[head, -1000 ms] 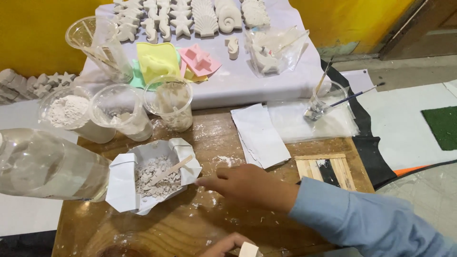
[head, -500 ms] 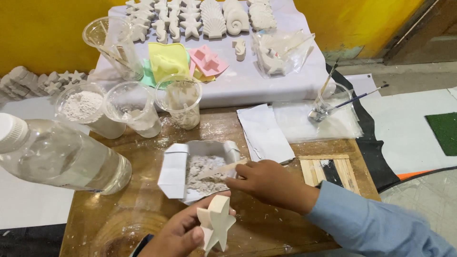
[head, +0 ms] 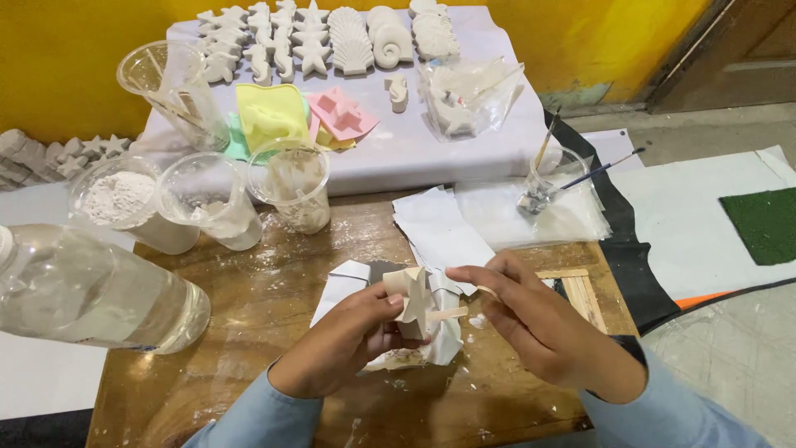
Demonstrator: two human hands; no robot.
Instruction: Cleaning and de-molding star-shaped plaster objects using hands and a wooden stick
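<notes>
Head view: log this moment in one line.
left hand: holds star cast | right hand: holds wooden stick against cast | below: paper of powder on table

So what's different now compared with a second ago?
The left hand came up holding a white star cast over the paper tray. The right hand left the powder and brought a wooden stick against the star. Cups and bottle stayed put.

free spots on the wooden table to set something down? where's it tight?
Bare wood between the water bottle and the left hand, and below the right hand near the front edge. Crowded along the back: plastic cups and paper sheets.
</notes>
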